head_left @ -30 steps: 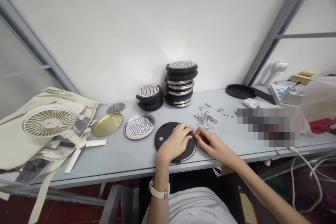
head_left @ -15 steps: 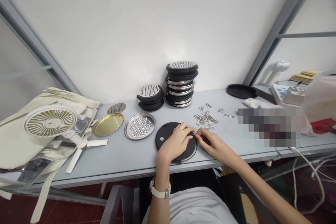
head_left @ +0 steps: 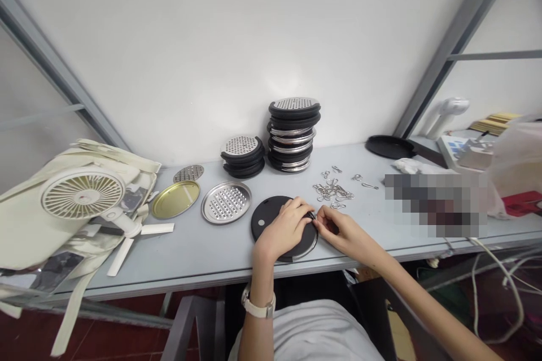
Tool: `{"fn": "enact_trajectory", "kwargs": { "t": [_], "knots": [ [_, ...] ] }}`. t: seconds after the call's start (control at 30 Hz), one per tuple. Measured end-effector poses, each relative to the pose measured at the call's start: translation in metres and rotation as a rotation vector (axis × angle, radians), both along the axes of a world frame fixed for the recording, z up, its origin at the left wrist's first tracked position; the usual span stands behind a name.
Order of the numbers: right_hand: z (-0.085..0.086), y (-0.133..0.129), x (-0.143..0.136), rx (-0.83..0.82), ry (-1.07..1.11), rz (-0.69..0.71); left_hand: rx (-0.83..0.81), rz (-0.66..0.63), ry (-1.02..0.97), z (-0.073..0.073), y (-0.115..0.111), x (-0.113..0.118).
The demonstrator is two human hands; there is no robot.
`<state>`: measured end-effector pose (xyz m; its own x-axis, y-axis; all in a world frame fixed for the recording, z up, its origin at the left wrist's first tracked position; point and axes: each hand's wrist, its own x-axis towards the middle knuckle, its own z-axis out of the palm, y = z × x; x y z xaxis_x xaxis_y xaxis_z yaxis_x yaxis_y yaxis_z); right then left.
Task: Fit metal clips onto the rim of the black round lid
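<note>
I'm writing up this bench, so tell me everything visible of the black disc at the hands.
The black disc lies flat on the grey table, near its front edge. It looks matte, like plastic or rubber, with a pale round spot on its left and a shiny, metal-looking edge at lower right. The left hand rests across its top; the right hand meets its right rim, what exactly it pinches is unclear.

Bright, even light; soft glare on wall [head_left: 245,56]; edges stretched

Black disc [head_left: 270,212] with pale grey dot [head_left: 261,223], gold lid [head_left: 175,199], white fan [head_left: 87,196]
</note>
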<state>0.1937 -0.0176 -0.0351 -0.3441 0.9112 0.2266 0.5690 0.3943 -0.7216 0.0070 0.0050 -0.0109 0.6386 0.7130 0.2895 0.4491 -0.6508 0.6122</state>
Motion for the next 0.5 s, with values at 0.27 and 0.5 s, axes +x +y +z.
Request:
{"fn": "enact_trajectory", "kwargs": {
  "t": [0.27,0.5],
  "knots": [
    [0.0018,-0.0011,-0.0005,-0.021,0.020,-0.006,-0.022,0.002,-0.015,-0.0004,0.0010,0.0007],
    [0.0000,-0.0001,-0.0001,-0.038,0.009,-0.001,-0.027,-0.003,-0.020,0.0001,0.0008,0.0007]
  ]
}}
